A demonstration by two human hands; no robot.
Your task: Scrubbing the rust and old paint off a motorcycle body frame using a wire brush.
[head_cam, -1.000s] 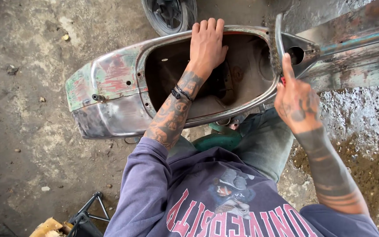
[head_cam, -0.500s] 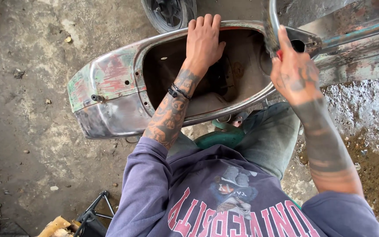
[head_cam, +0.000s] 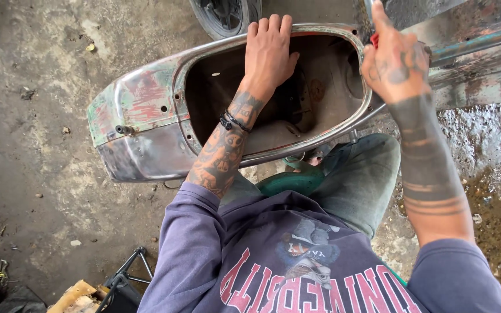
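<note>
Scooter body shell (head_cam: 146, 124), a stripped, rust-patched metal tail section with traces of green and red paint, lies across the person's lap, its open oval cavity facing up. The left hand (head_cam: 269, 55) lies flat, fingers spread, on the far rim of the opening, pressing rather than clasping. The right hand (head_cam: 392, 61) is closed around a small red-handled tool (head_cam: 374, 39) at the shell's front edge; the tool's tip is hidden, so what it bears on cannot be told. The bare rim looks thin and could cut the palm if the shell shifts under pressure. A slip of the tool might drive it toward the left hand. On the green jeans (head_cam: 360, 174) the shell could also roll towards the dirty concrete floor (head_cam: 36, 174).
</note>
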